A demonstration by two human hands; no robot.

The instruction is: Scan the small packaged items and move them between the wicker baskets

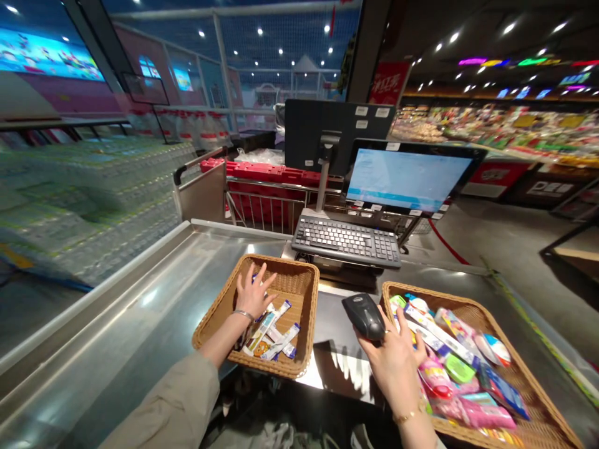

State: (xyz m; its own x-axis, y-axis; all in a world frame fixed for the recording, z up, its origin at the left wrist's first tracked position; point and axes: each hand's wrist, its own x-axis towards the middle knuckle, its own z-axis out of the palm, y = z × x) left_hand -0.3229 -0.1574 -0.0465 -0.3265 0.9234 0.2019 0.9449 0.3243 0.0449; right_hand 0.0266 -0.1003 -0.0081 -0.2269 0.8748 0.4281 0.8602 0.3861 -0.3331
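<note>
My left hand (255, 292) reaches into the left wicker basket (203, 330), fingers spread and apart, with nothing visible in its grasp. Below it in the basket lie several slim white-and-blue packets (281, 343), some loosely crossed. My right hand (395, 358) grips a black handheld barcode scanner (364, 316) between the thumb and a finger, while its other fingers stretch out over the edge of the right wicker basket (545, 390). Filling that basket are colourful packaged goods, among them a long white box (444, 337), a pink bottle (435, 377) and a pink packet (486, 413).
Both baskets stand on a metal counter (154, 299). Behind them are a black keyboard (346, 240), a lit screen (405, 178) and a second monitor seen from behind (322, 137). A metal railing and red crates (269, 174) stand beyond. Stacked bottle packs (88, 187) line the left.
</note>
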